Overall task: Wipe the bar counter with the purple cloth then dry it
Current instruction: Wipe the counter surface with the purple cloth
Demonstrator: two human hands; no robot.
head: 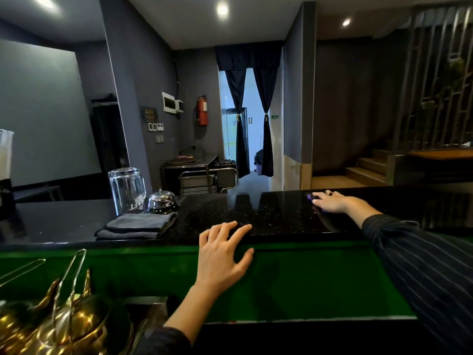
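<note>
The black speckled bar counter (276, 216) runs across the middle of the view. My right hand (330, 202) lies flat on it at the far right, pressing down on the purple cloth (311, 196); only a small purple edge shows beside the fingers. My left hand (225, 254) rests on the counter's near edge with fingers spread, holding nothing. A folded grey cloth (139, 225) lies on the counter to the left of my left hand.
An upturned glass pitcher (126, 189) and a chrome call bell (161, 201) stand behind the grey cloth. A blender (5, 172) is at the far left. Gold-coloured vessels and tongs (58, 316) sit below at the lower left, in front of the green counter front (307, 278).
</note>
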